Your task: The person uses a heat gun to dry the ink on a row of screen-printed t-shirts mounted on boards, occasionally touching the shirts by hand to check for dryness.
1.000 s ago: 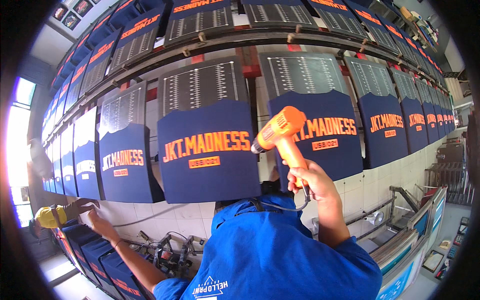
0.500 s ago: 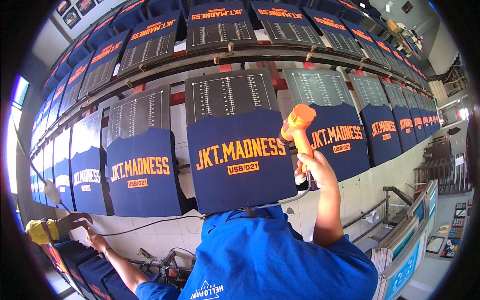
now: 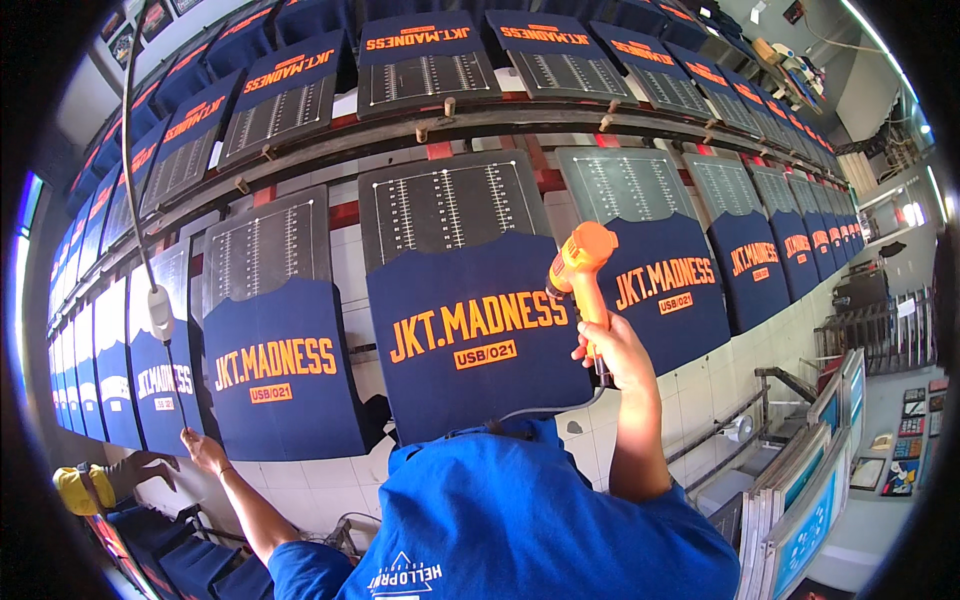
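My right hand (image 3: pixel 622 350) is wrapped round the handle of an orange heat gun (image 3: pixel 588 262), held above the gap between two shirt boards, its dark nozzle to the left. A grey cord runs from the handle's base down to my blue shirt. Off to the left, my left hand (image 3: pixel 207 452) pinches a thin black cord (image 3: pixel 175 375). This cord rises to a white connector (image 3: pixel 160 308) on a cable from above. Closest to the heat gun lie a navy printed shirt (image 3: pixel 470 395) in the middle and another navy shirt (image 3: pixel 655 325) on its right.
Navy shirts with orange print lie on rows of black ruled boards (image 3: pixel 445 205); a metal rail (image 3: pixel 330 140) with pegs runs between the rows. A co-worker's yellow sleeve (image 3: pixel 78 490) shows at lower left. Framed screens (image 3: pixel 805 520) lean at the lower right.
My left hand has moved up and drawn the black cord upright, away from the co-worker's hand. The white connector has swung right and up. The heat gun has shifted slightly left and down.
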`<action>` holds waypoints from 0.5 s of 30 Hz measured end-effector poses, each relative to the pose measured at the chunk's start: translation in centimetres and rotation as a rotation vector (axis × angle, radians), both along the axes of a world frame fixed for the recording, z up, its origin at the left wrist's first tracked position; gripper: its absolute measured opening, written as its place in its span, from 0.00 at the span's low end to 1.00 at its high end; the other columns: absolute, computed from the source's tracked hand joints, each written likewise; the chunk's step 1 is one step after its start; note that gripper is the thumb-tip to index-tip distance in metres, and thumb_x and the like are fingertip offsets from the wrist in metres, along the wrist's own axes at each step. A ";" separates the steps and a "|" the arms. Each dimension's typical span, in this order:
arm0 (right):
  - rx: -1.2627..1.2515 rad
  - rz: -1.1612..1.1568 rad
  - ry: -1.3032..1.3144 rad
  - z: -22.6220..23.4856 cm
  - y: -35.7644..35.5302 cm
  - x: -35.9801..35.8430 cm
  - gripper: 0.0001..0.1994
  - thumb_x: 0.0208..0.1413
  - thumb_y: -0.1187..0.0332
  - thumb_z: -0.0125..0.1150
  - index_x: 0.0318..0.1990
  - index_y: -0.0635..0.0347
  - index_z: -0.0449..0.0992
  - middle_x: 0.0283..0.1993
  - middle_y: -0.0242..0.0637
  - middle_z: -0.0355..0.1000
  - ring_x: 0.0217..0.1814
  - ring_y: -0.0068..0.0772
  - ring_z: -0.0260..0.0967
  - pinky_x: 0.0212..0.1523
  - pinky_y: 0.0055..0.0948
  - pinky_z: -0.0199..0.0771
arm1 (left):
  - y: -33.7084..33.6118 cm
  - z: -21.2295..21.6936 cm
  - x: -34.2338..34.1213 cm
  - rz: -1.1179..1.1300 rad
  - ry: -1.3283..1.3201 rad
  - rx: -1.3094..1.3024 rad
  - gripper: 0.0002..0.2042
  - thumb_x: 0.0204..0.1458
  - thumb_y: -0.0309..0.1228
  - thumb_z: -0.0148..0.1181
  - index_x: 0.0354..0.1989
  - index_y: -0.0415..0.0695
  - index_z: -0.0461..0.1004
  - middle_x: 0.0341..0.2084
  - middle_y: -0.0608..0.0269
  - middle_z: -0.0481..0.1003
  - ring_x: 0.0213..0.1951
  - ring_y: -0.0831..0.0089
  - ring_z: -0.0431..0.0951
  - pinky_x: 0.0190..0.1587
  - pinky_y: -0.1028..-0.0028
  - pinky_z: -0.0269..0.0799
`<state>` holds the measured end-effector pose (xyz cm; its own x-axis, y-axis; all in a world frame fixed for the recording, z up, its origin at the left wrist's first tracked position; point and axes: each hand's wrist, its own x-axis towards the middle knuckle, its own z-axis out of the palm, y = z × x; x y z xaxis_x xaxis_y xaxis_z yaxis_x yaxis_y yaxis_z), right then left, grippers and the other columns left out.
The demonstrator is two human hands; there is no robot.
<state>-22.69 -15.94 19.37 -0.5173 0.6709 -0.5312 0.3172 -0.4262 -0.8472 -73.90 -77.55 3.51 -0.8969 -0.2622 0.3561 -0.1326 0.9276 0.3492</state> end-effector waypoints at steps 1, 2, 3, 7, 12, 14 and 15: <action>-0.006 0.009 -0.006 0.3 -0.1 0.0 0.09 0.56 0.65 0.56 0.38 0.60 0.69 0.27 0.31 0.67 0.26 0.25 0.72 0.23 0.21 0.71 | 1.0 0.0 0.2 0.028 -0.041 -0.005 0.21 0.63 0.45 0.41 0.55 0.45 0.69 0.50 0.52 0.74 0.51 0.53 0.74 0.51 0.62 0.68; -0.017 0.018 -0.014 0.6 -0.2 0.1 0.09 0.56 0.65 0.57 0.38 0.60 0.69 0.27 0.31 0.67 0.26 0.25 0.72 0.23 0.21 0.71 | 1.6 0.2 0.5 0.056 -0.084 -0.015 0.21 0.63 0.46 0.41 0.55 0.45 0.69 0.50 0.52 0.74 0.51 0.53 0.74 0.51 0.62 0.68; -0.023 0.020 -0.024 0.9 -0.4 0.4 0.09 0.55 0.64 0.57 0.37 0.60 0.69 0.27 0.31 0.68 0.26 0.25 0.72 0.24 0.20 0.71 | 2.2 0.3 0.9 0.020 -0.094 -0.014 0.22 0.63 0.47 0.40 0.55 0.45 0.69 0.50 0.52 0.74 0.51 0.53 0.74 0.51 0.60 0.68; -0.006 -0.011 -0.038 0.5 -1.5 1.1 0.11 0.55 0.64 0.58 0.38 0.62 0.69 0.26 0.31 0.68 0.25 0.26 0.73 0.23 0.22 0.71 | 5.7 0.7 3.2 -0.004 -0.122 0.018 0.22 0.63 0.48 0.41 0.52 0.43 0.70 0.45 0.51 0.76 0.47 0.51 0.76 0.48 0.59 0.69; 0.011 -0.036 -0.053 0.4 -1.9 2.0 0.11 0.55 0.64 0.58 0.39 0.62 0.68 0.26 0.31 0.68 0.25 0.26 0.73 0.22 0.22 0.71 | 5.9 -0.2 4.0 -0.128 -0.020 0.012 0.18 0.63 0.42 0.44 0.47 0.40 0.73 0.41 0.48 0.77 0.43 0.50 0.76 0.46 0.59 0.69; -0.027 -0.067 -0.067 0.8 -1.9 2.6 0.11 0.55 0.64 0.58 0.39 0.62 0.68 0.26 0.31 0.68 0.24 0.26 0.73 0.22 0.22 0.71 | 6.5 -0.5 4.5 -0.175 -0.004 -0.009 0.17 0.63 0.40 0.45 0.47 0.40 0.73 0.41 0.48 0.77 0.43 0.50 0.76 0.46 0.60 0.69; -0.046 -0.084 -0.075 1.0 -2.0 2.8 0.11 0.55 0.64 0.58 0.39 0.62 0.68 0.26 0.31 0.68 0.24 0.26 0.73 0.22 0.21 0.71 | 6.8 -0.4 4.8 -0.171 -0.017 0.003 0.17 0.63 0.40 0.45 0.47 0.40 0.73 0.41 0.48 0.76 0.43 0.50 0.76 0.46 0.60 0.69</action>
